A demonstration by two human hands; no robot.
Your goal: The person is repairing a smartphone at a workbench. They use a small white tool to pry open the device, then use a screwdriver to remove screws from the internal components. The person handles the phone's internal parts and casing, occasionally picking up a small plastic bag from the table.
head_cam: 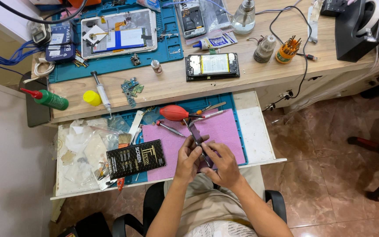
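**Two hands on a thin phone part**

Brown floor tiles shine under a wooden worktop [251, 74] full of small tools. A drawer tray [255, 131] sticks out at the front, with a purple mat [224, 131] on it. Over the mat, both hands grip a thin dark phone part [197, 136]. The left hand [187, 159] has its fingers curled around the part's lower end. The right hand [223, 166] pinches it from the 3 o'clock side. A red air blower [174, 113] lies at 12 o'clock from the hands, near a small screwdriver [170, 129]. A black box [135, 158] sits at 9 o'clock. An open phone [212, 66] lies farther up on the worktop.
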